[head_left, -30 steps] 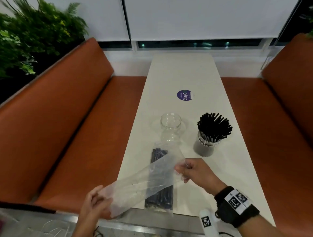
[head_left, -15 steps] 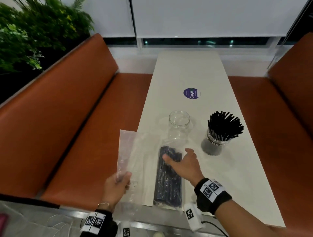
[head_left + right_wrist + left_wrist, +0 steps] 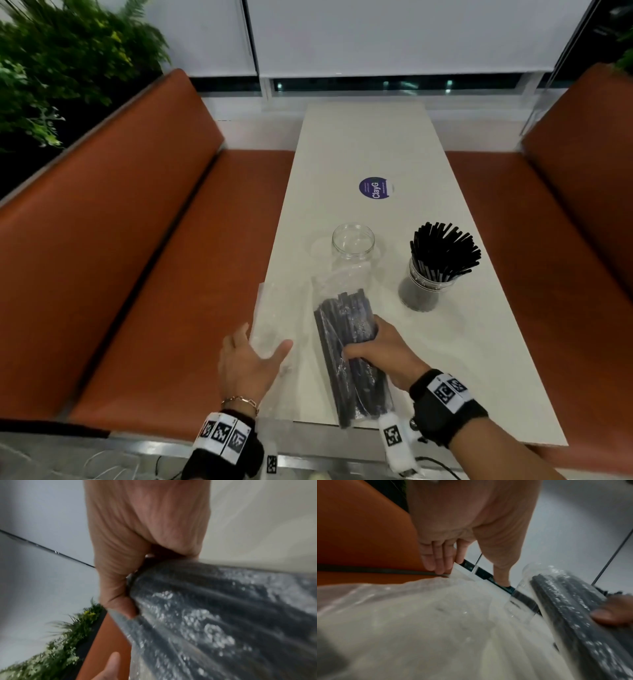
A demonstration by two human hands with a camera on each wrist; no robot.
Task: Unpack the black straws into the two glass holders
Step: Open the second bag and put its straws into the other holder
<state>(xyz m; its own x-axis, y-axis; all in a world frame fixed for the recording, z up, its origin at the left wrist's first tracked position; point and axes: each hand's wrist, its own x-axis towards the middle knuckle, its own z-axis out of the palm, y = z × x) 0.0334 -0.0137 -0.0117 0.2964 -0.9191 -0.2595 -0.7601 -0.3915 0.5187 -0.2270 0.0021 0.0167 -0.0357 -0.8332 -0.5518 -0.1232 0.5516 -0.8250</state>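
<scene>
A clear plastic pack of black straws lies lengthwise at the near end of the white table. My right hand grips it round the middle, thumb on the left side; up close the pack fills the space under my right hand. My left hand is open, with straight fingers over an empty clear bag at the table's left edge. An empty glass jar stands just beyond the pack. To its right, a second glass jar is full of black straws.
Orange bench seats run along both sides of the table. A round purple sticker marks the table's middle. Green plants stand behind the left bench, and a window with white blinds closes the far end.
My right hand went from hovering open above the straw pack to gripping it. My left hand lowered the empty bag onto the table's left edge and opened over it.
</scene>
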